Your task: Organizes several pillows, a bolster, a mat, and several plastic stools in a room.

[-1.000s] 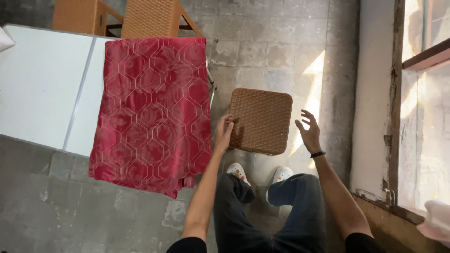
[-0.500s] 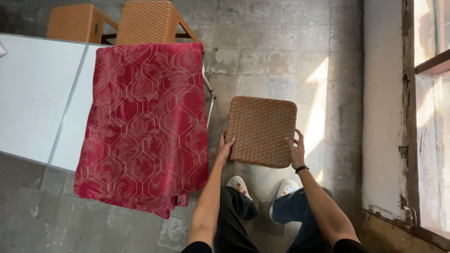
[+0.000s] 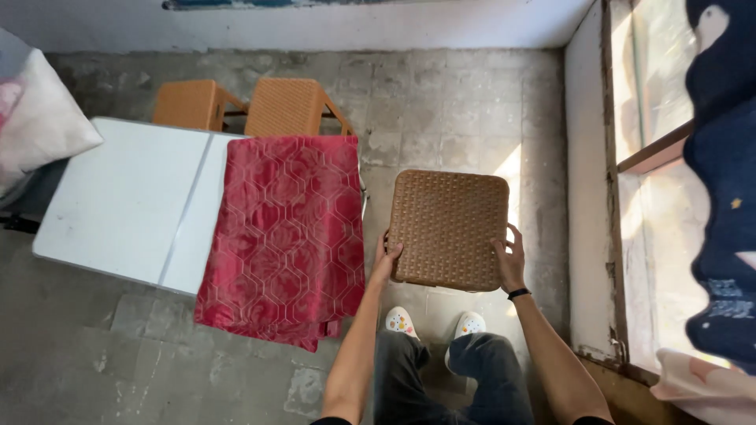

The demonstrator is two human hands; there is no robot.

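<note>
A brown woven square stool (image 3: 450, 227) is right in front of me, seen from above. My left hand (image 3: 387, 256) grips its left near edge. On the right near edge my right hand (image 3: 510, 258), with a dark band at the wrist, holds on. Whether the stool rests on the floor or is lifted cannot be told. A red patterned cloth (image 3: 285, 235) hangs folded over the right end of a white folding table (image 3: 126, 197), just left of the stool.
Two orange woven stools (image 3: 286, 105) stand behind the table. A pale cushion (image 3: 39, 126) sits at far left. A wall and window frame (image 3: 622, 205) run along the right, with dark blue fabric (image 3: 724, 189) hanging there. My legs and white shoes (image 3: 435, 324) are below.
My right hand has come in from the open air and closed on the stool's right edge. Both hands now hold it, and the view has tilted up, showing more of the room.
</note>
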